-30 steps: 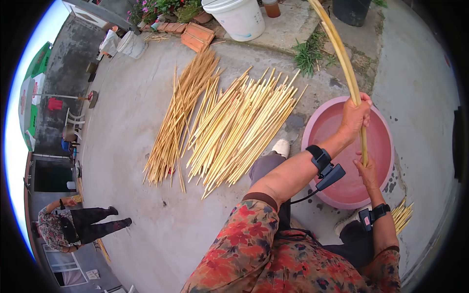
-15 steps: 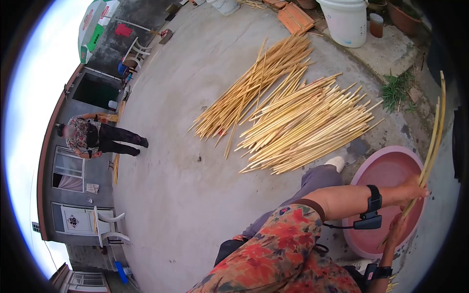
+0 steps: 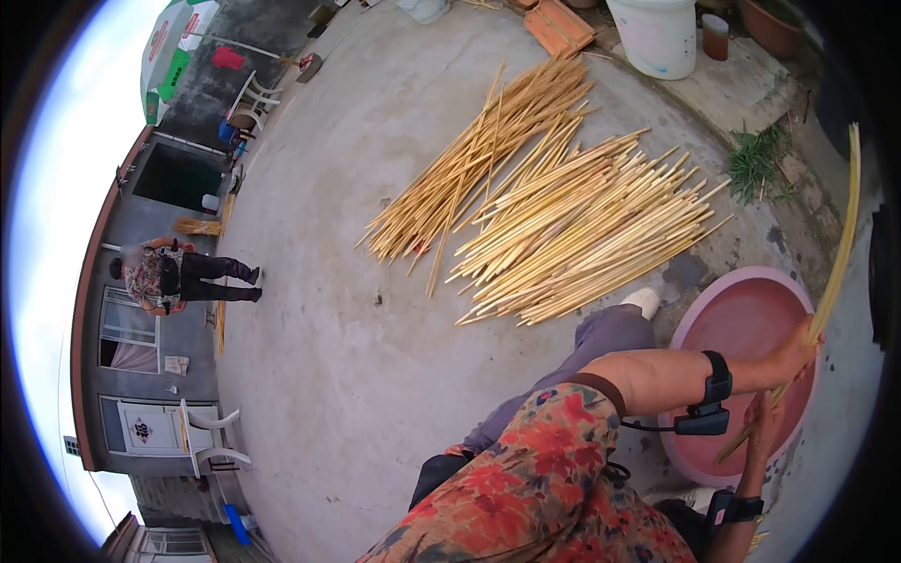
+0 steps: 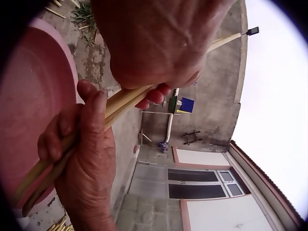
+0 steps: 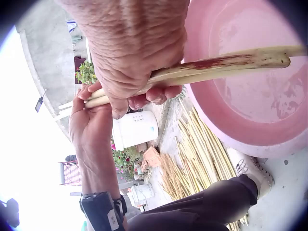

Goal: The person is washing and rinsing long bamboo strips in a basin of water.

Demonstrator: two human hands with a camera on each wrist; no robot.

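Note:
Long pale yellow stalks point(image 3: 838, 253) stand at a slant over the pink basin point(image 3: 737, 314) at the right of the head view. My left hand point(image 3: 796, 355) grips them partway up, fingers curled round. Lower down, my right hand point(image 3: 764, 422) holds the same stalks close to their bottom ends. In the left wrist view, the right hand point(image 4: 89, 139) has thumb and fingers wrapped round two stalks point(image 4: 118, 106), just below the left hand point(image 4: 163, 43). The right wrist view shows a reddish streak along one stalk point(image 5: 226, 65), its cut end over the basin.
Peeled-looking stalks point(image 3: 591, 235) lie piled on the concrete left of the basin, beside a browner heap with bushy tops point(image 3: 488, 155). A white bucket point(image 3: 654, 38) and orange bricks point(image 3: 558, 28) stand behind. Another person point(image 3: 178, 277) is by the house at far left.
The head view has swung left, so the basin and piles sit farther right. Both hands keep hold of the stalks, whose upper ends, spread half a second ago, now lie together.

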